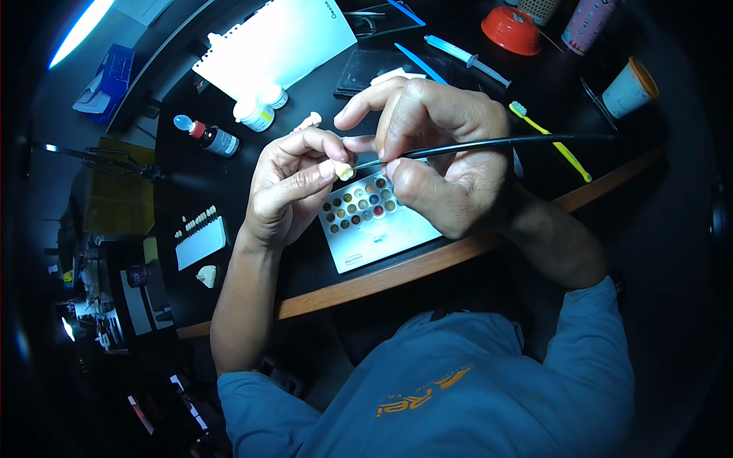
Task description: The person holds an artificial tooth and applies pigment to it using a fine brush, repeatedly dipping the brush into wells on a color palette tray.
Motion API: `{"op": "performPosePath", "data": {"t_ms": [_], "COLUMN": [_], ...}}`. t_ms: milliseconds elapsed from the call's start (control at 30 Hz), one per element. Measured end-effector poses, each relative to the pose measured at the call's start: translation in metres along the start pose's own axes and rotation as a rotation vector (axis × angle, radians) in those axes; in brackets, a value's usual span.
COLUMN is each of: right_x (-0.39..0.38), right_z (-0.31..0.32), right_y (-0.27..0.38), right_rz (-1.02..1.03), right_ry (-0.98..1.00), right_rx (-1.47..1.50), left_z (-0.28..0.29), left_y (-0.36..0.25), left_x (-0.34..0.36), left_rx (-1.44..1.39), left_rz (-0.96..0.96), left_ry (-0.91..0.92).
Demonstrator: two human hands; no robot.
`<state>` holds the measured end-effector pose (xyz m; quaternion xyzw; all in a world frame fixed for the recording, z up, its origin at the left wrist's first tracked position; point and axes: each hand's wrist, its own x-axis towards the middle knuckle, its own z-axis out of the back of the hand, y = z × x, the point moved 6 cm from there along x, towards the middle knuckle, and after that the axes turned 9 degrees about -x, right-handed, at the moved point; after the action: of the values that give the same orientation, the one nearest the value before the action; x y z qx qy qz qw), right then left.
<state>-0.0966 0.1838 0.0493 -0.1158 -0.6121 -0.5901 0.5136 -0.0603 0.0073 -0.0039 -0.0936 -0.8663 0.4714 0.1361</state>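
Note:
My left hand (284, 183) pinches a small cream-yellow dental crown (344, 172) between thumb and fingers, over the desk. From the right, my right hand (450, 160) grips a fine brush (519, 142) with a long dark handle that slants out past my wrist. Its thin tip points at the crown; whether it touches I cannot tell. Below both hands lies a white paint palette (355, 248) with rows of small round wells of brown, yellow, red and dark colours. The right hand partly covers it.
Left stand a dropper bottle (210, 136), white jars (254, 114) and a tooth shade set (201, 243). A spiral notebook (282, 46) lies behind. Rightward are a syringe (467, 59), a yellow toothbrush (551, 143), a red bowl (510, 30) and a cup (631, 88). Wood edges the desk (366, 285).

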Motion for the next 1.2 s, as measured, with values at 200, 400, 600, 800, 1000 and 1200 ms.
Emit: {"op": "performPosePath", "data": {"t_ms": [200, 400, 600, 800, 1000, 1200], "right_x": [0.0008, 0.0014, -0.0007, 0.0008, -0.0020, -0.0049], "right_z": [0.0013, 0.0022, 0.0032, 0.0007, 0.0001, 0.0044], "right_y": [0.0081, 0.0100, 0.0073, 0.0093, 0.0084, 0.0047], "right_rz": [-0.015, 0.016, 0.030, 0.093, 0.054, 0.102], "right_ry": [0.046, 0.025, 0.034, 0.033, 0.002, -0.021], "right_rx": [-0.012, -0.014, -0.014, 0.018, 0.063, 0.102], "left_z": [-0.0017, -0.0018, -0.0021, -0.0039, -0.0032, -0.0071], "left_y": [-0.0006, 0.0011, 0.0016, -0.0016, -0.0018, -0.0072], "left_x": [-0.0005, -0.0011, 0.0005, -0.0002, 0.0004, -0.0008], "left_rx": [-0.014, -0.004, 0.003, 0.018, 0.039, 0.062], "left_rz": [0.009, -0.002, -0.012, -0.032, -0.047, -0.095], "left_ry": [0.002, 0.009, 0.017, 0.025, 0.045, 0.036]}}
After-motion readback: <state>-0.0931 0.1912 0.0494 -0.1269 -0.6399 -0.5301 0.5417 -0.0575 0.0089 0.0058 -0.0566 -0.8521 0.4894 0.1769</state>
